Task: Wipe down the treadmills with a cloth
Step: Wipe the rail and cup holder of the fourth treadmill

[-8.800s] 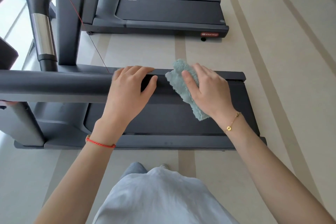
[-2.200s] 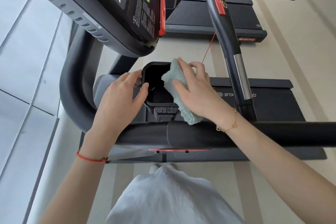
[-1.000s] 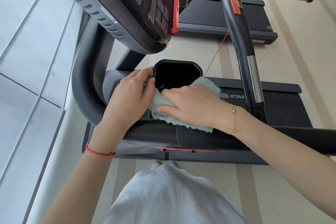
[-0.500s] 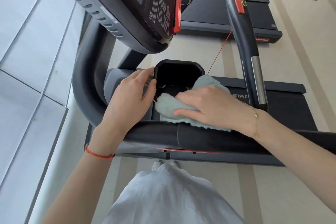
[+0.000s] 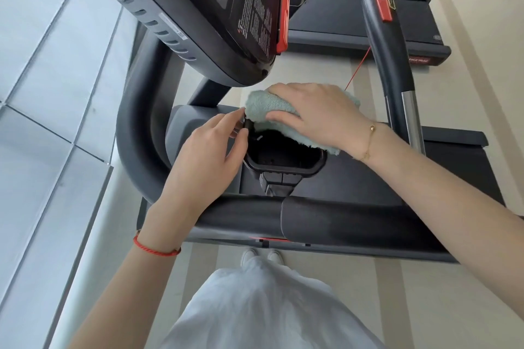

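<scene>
Nearest the person runs the padded front handrail (image 5: 326, 221) of the treadmill (image 5: 442, 167). Just beyond it, the left hand (image 5: 209, 159) rests with loosely curled fingers against the left rim of the black cup holder (image 5: 283, 161), steadying it. Farther on, the right hand (image 5: 314, 113) presses the teal cloth (image 5: 263, 106) flat onto the holder's far rim, fingers spread over it. The unwiped near rim lies toward the person from that hand, so the right hand is better placed. The console (image 5: 226, 8) overhangs beyond.
</scene>
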A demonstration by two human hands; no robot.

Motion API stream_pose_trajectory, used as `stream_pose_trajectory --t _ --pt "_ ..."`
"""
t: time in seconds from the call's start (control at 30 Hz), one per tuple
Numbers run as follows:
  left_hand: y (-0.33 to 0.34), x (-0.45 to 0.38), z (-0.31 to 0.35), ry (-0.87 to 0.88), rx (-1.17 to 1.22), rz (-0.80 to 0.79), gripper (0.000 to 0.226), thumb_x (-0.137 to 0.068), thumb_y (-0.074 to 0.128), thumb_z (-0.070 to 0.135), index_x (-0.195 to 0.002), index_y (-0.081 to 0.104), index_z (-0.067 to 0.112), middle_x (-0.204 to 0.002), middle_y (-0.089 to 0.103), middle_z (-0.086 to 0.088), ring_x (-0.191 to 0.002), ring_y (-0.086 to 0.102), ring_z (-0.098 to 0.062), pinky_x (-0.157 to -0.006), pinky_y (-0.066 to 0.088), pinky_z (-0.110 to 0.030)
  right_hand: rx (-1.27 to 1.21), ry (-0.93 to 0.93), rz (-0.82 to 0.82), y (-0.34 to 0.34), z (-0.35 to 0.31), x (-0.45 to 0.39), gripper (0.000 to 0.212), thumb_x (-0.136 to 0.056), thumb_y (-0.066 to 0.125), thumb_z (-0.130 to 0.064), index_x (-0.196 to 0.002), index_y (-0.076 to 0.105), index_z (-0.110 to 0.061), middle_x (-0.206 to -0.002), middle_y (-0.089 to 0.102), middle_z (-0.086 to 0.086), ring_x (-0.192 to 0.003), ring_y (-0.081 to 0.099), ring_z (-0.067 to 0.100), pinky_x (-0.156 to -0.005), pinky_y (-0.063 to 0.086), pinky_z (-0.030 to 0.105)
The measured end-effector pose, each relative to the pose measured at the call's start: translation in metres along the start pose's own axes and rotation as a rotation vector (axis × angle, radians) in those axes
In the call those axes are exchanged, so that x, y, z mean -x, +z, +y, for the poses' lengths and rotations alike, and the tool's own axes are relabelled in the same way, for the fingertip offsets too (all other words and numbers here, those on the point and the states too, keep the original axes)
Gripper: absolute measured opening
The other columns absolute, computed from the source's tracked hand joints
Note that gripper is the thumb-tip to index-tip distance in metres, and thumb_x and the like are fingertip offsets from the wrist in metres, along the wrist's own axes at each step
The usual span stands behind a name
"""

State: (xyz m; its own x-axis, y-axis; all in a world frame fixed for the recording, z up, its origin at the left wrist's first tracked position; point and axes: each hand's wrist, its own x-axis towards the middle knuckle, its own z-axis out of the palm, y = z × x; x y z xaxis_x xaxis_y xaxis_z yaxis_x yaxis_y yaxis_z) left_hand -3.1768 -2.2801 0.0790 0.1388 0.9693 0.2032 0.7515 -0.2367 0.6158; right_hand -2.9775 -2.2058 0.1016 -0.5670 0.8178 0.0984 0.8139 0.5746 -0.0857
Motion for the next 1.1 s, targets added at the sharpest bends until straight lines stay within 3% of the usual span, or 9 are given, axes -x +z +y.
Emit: stream_pose_trajectory --t 0.07,0.2,0.37,0.47,0.6,0.67,0.8,0.93,1.1 --pt "0.000 0.000 0.001 -0.008 0.002 0.003 0.038 -0.101 0.051 0.022 -0.138 0.056 0.013 -0.111 0.067 0.000 -0.097 0.062 -0.013 -0.084 0.043 -0.020 -0.011 0.024 -0.043 0.000 0.009 0.004 0.049 -0.097 0.037 -0.056 -0.134 0.047 -0.025 -0.120 0.063 -0.001 -0.104 0.060 0.029 -0.078 0.044 0.037" --pt "-0.001 -0.001 0.002 -0.016 -0.008 -0.010 0.040 -0.101 0.049 0.024 -0.139 0.054 0.015 -0.113 0.067 0.001 -0.097 0.062 -0.013 -0.084 0.045 -0.022 -0.306 0.124 -0.084 -0.009 0.024 0.024 0.042 -0.100 0.043 -0.046 -0.134 0.049 -0.023 -0.124 0.062 0.003 -0.110 0.058 0.028 -0.093 0.045 0.041" --pt "0.000 -0.001 0.004 -0.012 -0.010 0.002 0.037 -0.100 0.052 0.022 -0.135 0.057 0.012 -0.109 0.068 -0.001 -0.093 0.063 -0.016 -0.081 0.046 -0.025 -0.060 0.009 -0.083 0.000 -0.004 -0.019 0.032 -0.101 0.037 -0.041 -0.125 0.052 -0.026 -0.123 0.062 -0.003 -0.106 0.059 0.029 -0.073 0.039 0.035" --pt "0.000 0.000 0.004 -0.013 -0.004 0.006 0.036 -0.100 0.052 0.022 -0.134 0.057 0.013 -0.107 0.067 0.000 -0.090 0.061 -0.014 -0.081 0.045 -0.025 -0.028 0.018 -0.075 -0.001 -0.002 -0.012 0.034 -0.102 0.035 -0.044 -0.130 0.050 -0.031 -0.128 0.061 -0.007 -0.108 0.058 0.026 -0.072 0.033 0.032" --pt "0.001 -0.001 0.004 -0.018 -0.029 0.004 0.039 -0.100 0.051 0.023 -0.137 0.056 0.015 -0.109 0.068 0.002 -0.088 0.058 -0.008 -0.080 0.039 -0.018 -0.352 0.138 -0.084 -0.009 0.022 0.020 0.030 -0.101 0.044 -0.041 -0.121 0.058 -0.024 -0.103 0.066 -0.002 -0.095 0.060 0.025 -0.081 0.045 0.037" --pt "0.001 -0.001 0.005 -0.022 -0.029 0.001 0.039 -0.100 0.050 0.023 -0.138 0.056 0.015 -0.109 0.068 0.002 -0.089 0.060 -0.010 -0.080 0.040 -0.019 -0.328 0.104 -0.089 -0.008 0.021 0.014 0.027 -0.100 0.045 -0.039 -0.114 0.058 -0.020 -0.094 0.066 0.000 -0.088 0.059 0.025 -0.079 0.047 0.040" --pt "0.002 -0.002 0.003 -0.014 -0.022 0.007 0.039 -0.099 0.051 0.023 -0.136 0.057 0.015 -0.108 0.068 0.002 -0.068 0.051 -0.003 -0.075 0.040 -0.020 -0.249 0.092 -0.116 -0.001 0.011 -0.009 0.028 -0.099 0.045 -0.044 -0.112 0.060 -0.024 -0.088 0.067 0.000 -0.082 0.056 0.023 -0.074 0.047 0.039" --pt "0.003 -0.002 0.004 -0.008 -0.016 0.018 0.038 -0.099 0.052 0.021 -0.135 0.058 0.014 -0.108 0.069 0.002 -0.086 0.058 -0.008 -0.080 0.043 -0.021 -0.445 0.270 0.002 0.003 0.010 0.017 0.029 -0.098 0.050 -0.036 -0.124 0.059 -0.028 -0.111 0.067 -0.002 -0.100 0.060 0.023 -0.088 0.046 0.036" --pt "0.004 -0.003 0.003 0.000 -0.014 0.028 0.037 -0.099 0.051 0.020 -0.135 0.058 0.013 -0.109 0.069 0.002 -0.097 0.063 -0.014 -0.085 0.048 -0.026 -0.504 0.417 0.047 0.009 -0.012 0.046 0.050 -0.100 0.047 -0.032 -0.147 0.033 -0.024 -0.137 0.045 0.004 -0.117 0.049 0.022 -0.092 0.034 0.028"
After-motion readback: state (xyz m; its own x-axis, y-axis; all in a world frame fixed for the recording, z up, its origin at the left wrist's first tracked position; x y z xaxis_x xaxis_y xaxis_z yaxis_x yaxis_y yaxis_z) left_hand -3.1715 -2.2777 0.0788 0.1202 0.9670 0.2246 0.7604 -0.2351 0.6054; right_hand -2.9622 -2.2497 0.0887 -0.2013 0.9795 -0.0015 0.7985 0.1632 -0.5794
